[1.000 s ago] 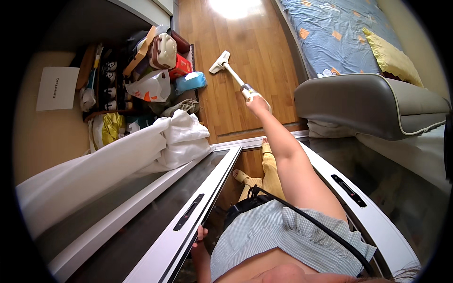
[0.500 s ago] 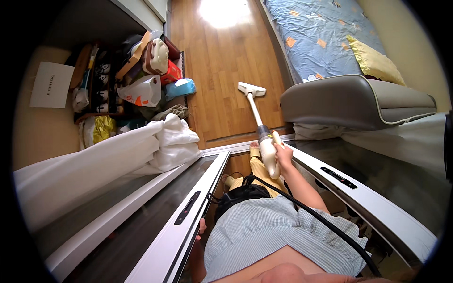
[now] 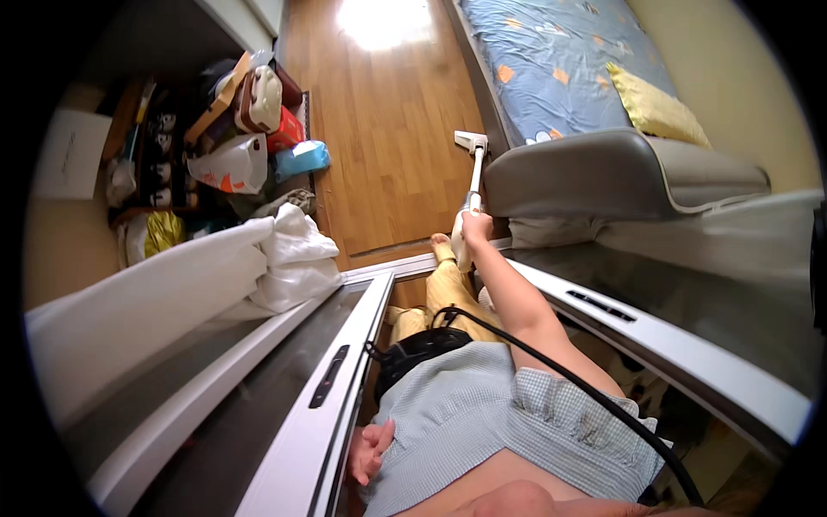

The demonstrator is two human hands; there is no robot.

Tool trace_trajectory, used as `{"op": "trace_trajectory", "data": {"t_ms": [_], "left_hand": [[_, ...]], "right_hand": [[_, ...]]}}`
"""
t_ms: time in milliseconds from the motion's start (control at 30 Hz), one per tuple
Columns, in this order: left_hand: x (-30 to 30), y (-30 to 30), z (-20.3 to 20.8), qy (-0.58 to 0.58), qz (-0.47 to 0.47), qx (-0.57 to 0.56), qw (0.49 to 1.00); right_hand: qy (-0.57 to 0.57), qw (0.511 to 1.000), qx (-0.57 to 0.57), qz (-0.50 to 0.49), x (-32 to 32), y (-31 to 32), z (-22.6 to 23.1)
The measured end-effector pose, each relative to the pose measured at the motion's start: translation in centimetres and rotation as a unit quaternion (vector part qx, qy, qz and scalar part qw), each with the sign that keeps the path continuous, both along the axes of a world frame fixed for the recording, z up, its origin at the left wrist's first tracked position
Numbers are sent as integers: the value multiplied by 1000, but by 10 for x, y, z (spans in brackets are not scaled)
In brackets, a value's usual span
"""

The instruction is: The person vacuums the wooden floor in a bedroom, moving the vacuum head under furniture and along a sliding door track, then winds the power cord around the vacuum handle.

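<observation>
A white stick vacuum cleaner [image 3: 459,250] reaches forward over the wooden floor [image 3: 388,146]. My right hand [image 3: 477,226] is wrapped round its handle, with the arm stretched out. The flat floor head [image 3: 470,140] rests on the boards beside the bed base, near the corner of the grey headboard [image 3: 573,177]. Low by my waist, my left hand [image 3: 370,450] hangs with loosely bent fingers apart and nothing in them. It is nearest to the white sliding door frame [image 3: 297,431] and my checked top.
A door track [image 3: 401,267] crosses the floor at my feet. Bags, a small case [image 3: 258,99] and a blue package [image 3: 301,160] crowd the left side. White curtain [image 3: 293,258] bunches by the doorway. The bed [image 3: 560,69] stands on the right, with a yellow pillow [image 3: 659,108].
My right hand has pushed the vacuum cleaner forward, and its head has swung right toward the bed. My left hand has come out from behind the door frame. The view has shifted slightly.
</observation>
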State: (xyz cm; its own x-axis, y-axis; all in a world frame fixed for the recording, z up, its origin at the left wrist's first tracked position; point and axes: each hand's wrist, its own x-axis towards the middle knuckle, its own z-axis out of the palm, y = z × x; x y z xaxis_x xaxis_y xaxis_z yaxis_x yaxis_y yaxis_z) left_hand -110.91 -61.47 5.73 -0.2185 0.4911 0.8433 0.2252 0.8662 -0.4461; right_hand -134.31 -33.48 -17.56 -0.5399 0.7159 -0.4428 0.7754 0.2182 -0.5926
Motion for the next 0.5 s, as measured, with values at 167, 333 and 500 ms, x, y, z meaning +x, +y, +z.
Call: {"op": "trace_trajectory", "data": {"t_ms": [167,333,500], "left_hand": [[-23,47,35,-213,15,20,977],[-107,87,37,-452,96,254,850],[-173,99,56,-517,103,228,818]], "right_hand": [[-43,997,17,59,-46,17,-10],[-12,989,90,120,-90,60,-24],[-12,991,22,129,-137,112,-45]]}}
